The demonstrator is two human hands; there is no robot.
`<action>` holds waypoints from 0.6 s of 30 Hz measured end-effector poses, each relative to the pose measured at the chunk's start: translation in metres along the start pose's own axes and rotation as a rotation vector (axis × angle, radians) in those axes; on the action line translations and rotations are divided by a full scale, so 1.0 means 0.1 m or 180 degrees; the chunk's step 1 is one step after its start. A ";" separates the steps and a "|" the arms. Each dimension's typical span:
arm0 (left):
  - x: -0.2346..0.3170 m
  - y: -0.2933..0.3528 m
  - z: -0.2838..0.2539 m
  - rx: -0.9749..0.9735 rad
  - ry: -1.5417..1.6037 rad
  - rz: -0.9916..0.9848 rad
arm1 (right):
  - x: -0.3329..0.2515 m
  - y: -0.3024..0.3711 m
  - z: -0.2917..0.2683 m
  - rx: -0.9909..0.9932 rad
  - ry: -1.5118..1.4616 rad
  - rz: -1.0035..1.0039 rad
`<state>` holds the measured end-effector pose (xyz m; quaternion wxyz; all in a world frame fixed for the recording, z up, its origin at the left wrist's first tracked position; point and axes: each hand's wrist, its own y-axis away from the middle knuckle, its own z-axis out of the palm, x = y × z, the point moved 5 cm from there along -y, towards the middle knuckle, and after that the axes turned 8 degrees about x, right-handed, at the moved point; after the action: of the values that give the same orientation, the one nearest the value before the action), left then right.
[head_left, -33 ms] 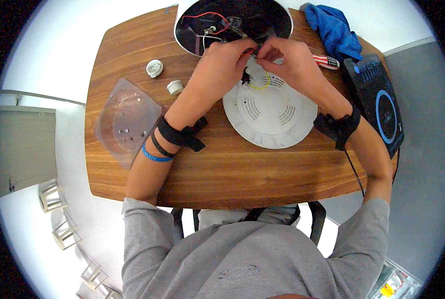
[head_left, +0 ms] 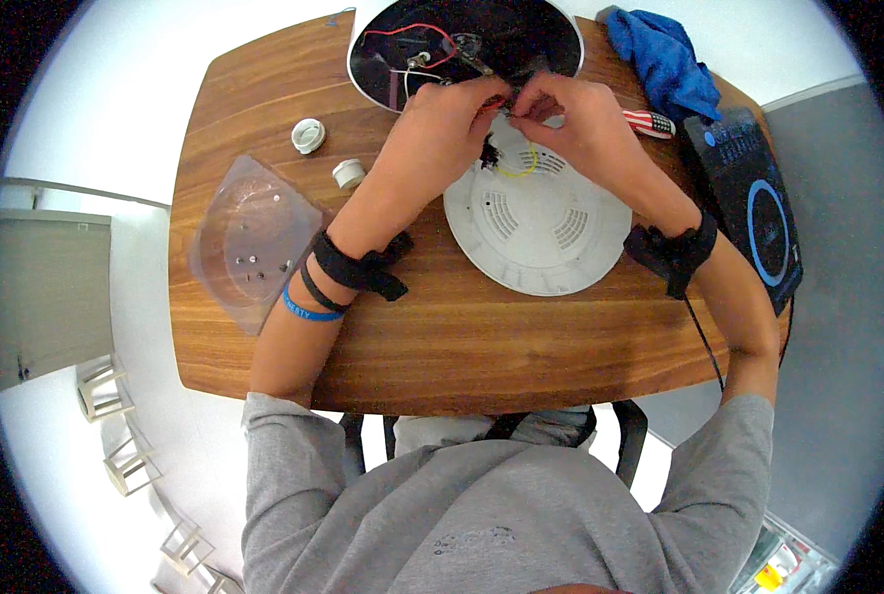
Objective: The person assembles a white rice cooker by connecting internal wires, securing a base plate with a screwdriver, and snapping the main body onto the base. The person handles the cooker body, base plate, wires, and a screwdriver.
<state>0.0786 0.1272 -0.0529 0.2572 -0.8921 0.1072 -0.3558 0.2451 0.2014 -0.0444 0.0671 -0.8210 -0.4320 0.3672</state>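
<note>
My left hand [head_left: 447,124] and my right hand [head_left: 586,124] meet with fingertips pinched between an open white housing and a round white base. A bit of red wire shows at the left fingertips. What the right fingertips hold is too small to make out. The housing [head_left: 363,87], black inside, contains a red wire [head_left: 427,28] and a white wire [head_left: 399,87]. Vent slots mark the round white base [head_left: 541,262], which lies flat below my hands. A yellow wire [head_left: 533,163] and a black wire bundle [head_left: 489,151] rise from it toward my fingers.
Left on the wooden table [head_left: 442,361] are a clear plastic tray [head_left: 269,213] with several small screws and two white caps, one round [head_left: 307,136] and one beside my forearm [head_left: 348,174]. Rightward lie a patterned handle [head_left: 650,124], blue cloth [head_left: 665,64] and black induction cooker [head_left: 749,198].
</note>
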 end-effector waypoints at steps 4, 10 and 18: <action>0.02 -0.01 0.00 -0.0084 -0.0080 -0.0147 | -0.01 -0.01 -0.01 0.0093 -0.0025 -0.0167; 0.05 0.00 -0.01 0.0090 -0.0054 -0.0084 | -0.06 -0.02 -0.02 0.0143 -0.0005 -0.0411; -0.03 -0.03 0.00 0.0011 0.0129 -0.0050 | -0.08 -0.01 -0.01 0.0172 0.0009 -0.0452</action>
<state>0.0770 0.1310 -0.0529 0.2536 -0.8851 0.1047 -0.3760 0.2420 0.1962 -0.0390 0.1158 -0.7866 -0.4790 0.3720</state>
